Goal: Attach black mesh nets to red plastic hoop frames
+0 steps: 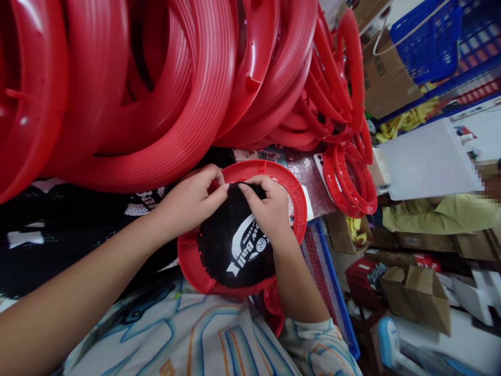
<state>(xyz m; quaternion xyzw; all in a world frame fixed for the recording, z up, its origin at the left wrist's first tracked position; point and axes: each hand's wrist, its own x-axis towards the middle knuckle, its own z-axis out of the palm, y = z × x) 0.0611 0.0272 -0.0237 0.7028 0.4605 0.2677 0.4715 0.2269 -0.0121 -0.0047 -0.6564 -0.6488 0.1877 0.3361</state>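
A red plastic ring (195, 269) rests against my body, with a black mesh net (219, 235) printed in white lettering stretched across its opening. At the ring's far inner rim, my left hand (199, 196) pinches the net's edge between thumb and finger. Close beside it, my right hand (268, 201) pinches the same edge, its wrist crossing over the ring's right side. The fingertips of both hands nearly meet. Part of the lettering is hidden behind my right hand.
Large red rings (207, 104) are heaped in front. Black printed netting (78, 230) lies at left, and smaller red rings (348, 180) stand at right. Further right are a white plastic panel (430, 156), a blue basket (428, 39), cardboard boxes (418, 295) and a seated person's yellow-green clothing (442, 214).
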